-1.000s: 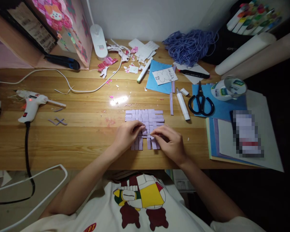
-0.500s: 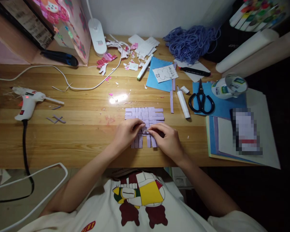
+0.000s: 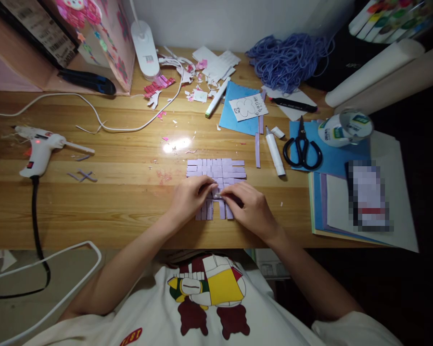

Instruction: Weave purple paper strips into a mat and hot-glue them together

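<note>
A woven mat of purple paper strips [image 3: 216, 168] lies flat on the wooden desk in front of me, its strip ends sticking out on the sides I can see. My left hand [image 3: 195, 192] is over its left part, thumb and fingers pinched on a purple paper strip near the middle. From the right, my right hand [image 3: 248, 204] pinches at the same strip, the fingertips a short way from the left ones. A small pale spot shows between the fingertips. The hands hide part of the weave, and loose strip ends point toward me below them.
A glue gun [image 3: 39, 146] lies at the left with its cord hanging off the desk. Black scissors [image 3: 302, 149], a white marker [image 3: 275, 154], a phone [image 3: 368, 194] on stacked paper, and a can [image 3: 346, 129] are at right. Behind are purple cord [image 3: 288, 62] and paper scraps.
Both hands stay pinched at the mat's middle with barely any movement. The whole view has shifted slightly.
</note>
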`<state>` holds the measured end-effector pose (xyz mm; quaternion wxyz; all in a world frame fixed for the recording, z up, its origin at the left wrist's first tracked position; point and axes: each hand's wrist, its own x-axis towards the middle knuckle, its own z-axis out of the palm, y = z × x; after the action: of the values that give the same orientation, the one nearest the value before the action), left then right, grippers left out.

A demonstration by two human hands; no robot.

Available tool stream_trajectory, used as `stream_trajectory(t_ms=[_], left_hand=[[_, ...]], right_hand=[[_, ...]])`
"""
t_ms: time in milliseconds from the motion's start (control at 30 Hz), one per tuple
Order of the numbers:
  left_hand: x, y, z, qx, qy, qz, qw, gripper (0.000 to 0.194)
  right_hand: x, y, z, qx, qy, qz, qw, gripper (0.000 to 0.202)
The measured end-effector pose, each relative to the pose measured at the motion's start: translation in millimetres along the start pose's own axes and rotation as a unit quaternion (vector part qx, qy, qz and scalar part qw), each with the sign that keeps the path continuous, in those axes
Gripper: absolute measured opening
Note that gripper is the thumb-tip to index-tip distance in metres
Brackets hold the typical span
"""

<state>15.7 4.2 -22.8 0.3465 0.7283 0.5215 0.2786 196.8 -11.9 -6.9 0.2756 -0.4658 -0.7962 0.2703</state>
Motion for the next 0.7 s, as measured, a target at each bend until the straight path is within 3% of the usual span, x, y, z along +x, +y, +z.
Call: stream_trajectory(t_ms=[500, 700], left_hand=[[0.1, 0.6, 0.5, 0.01, 0.002, -0.002, 1.0, 0.012], [0.0, 0.9, 0.4, 0.009, 0.005, -0.003, 1.0, 0.011]], right_hand=[[-3.6, 4.8, -2.3, 0.023, -0.032, -0.039, 0.998, 0.018], [-3.1, 5.9, -5.2, 0.088, -0.057, 0.007, 0.994, 0.014]])
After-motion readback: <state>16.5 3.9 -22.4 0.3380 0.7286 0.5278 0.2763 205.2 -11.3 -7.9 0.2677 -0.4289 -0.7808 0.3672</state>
